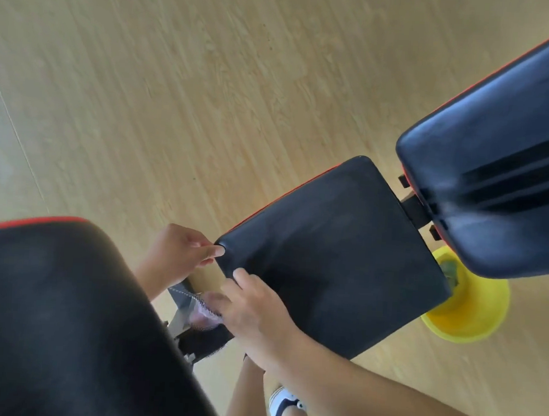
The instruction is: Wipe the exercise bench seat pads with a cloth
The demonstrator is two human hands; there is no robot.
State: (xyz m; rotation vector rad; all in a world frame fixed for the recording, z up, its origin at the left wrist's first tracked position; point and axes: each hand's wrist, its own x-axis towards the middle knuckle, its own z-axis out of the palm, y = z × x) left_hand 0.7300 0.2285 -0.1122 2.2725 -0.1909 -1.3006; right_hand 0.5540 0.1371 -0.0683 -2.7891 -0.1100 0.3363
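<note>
A pale wood-grain floor [177, 89] fills the view behind everything. Three black, red-edged bench pads cross it: a large one [60, 323] below and to the left of the fingers, the middle seat pad [337, 256] right at them, and a third pad [494, 163] well beyond, up and to the right. A yellow basin [472, 313] sits on the floor past the seat pad's far edge. The left hand [177, 253] pinches the seat pad's near corner between thumb and fingertips. The right hand [253, 316] rests on that pad's edge, its fingers curled onto a pinkish cloth [207, 314] bunched beside the black frame.
</note>
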